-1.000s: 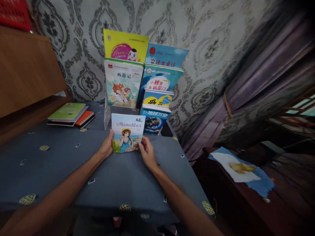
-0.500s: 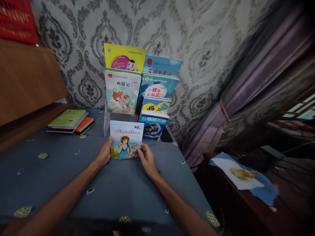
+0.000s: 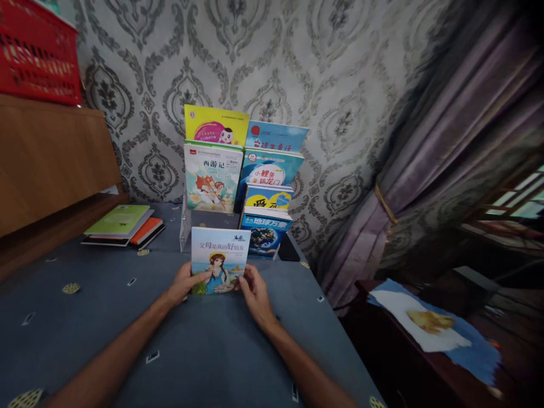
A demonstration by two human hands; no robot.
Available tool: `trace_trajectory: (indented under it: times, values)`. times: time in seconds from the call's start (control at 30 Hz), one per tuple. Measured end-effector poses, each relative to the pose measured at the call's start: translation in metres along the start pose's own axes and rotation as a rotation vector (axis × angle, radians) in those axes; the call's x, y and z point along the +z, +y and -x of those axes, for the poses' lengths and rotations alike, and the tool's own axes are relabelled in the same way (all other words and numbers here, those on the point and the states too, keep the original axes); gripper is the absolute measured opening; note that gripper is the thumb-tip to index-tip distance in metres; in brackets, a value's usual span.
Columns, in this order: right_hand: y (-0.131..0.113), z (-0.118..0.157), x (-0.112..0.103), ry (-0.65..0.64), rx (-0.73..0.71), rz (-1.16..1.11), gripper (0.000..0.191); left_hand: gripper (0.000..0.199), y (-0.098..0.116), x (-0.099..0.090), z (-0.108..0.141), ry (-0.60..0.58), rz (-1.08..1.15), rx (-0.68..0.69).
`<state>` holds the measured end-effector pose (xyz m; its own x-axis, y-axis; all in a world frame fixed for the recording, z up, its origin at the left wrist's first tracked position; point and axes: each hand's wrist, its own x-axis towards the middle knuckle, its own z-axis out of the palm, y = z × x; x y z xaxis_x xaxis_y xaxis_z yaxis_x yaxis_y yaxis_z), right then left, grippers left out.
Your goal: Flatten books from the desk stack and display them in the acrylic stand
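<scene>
A light-blue picture-cover book (image 3: 219, 255) with a girl in a yellow hat stands nearly upright between my hands. My left hand (image 3: 187, 281) grips its lower left edge, the thumb lying across the front cover. On the other side, my right hand (image 3: 254, 289) pinches the lower right edge, thumb in front. Right behind it is a clear tiered book stand (image 3: 184, 229). In its left column are a white book (image 3: 212, 178) and a yellow book (image 3: 216, 122); several blue books, among them an earth-cover book (image 3: 263, 235), fill the right column.
Green and orange books (image 3: 119, 221) lie stacked at the left of the blue-grey tablecloth (image 3: 204, 351). A dark phone-like slab (image 3: 289, 249) lies beside the stand. A red basket (image 3: 40, 56) sits on a wooden cabinet (image 3: 51, 158). A curtain (image 3: 408, 187) hangs at right.
My left thumb has moved from the book's edge onto its front cover. The whole view has tilted up a little, so things sit lower in the picture. The right hand keeps its hold.
</scene>
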<state>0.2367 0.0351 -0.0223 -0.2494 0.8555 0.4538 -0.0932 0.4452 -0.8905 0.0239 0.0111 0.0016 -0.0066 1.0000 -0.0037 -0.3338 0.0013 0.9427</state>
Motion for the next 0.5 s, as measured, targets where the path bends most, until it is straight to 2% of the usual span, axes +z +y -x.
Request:
trace_trajectory:
  times: [0.3, 0.5]
  values:
    - [-0.0036, -0.0003, -0.0027, -0.034, 0.005, 0.021, 0.032, 0.055, 0.0008, -0.0012, -0.0012, -0.103, -0.061, 0.025]
    - [-0.0063, 0.0014, -0.0034, -0.022, -0.01, 0.05, 0.027, 0.053, 0.0014, -0.0007, -0.0004, -0.064, -0.157, 0.059]
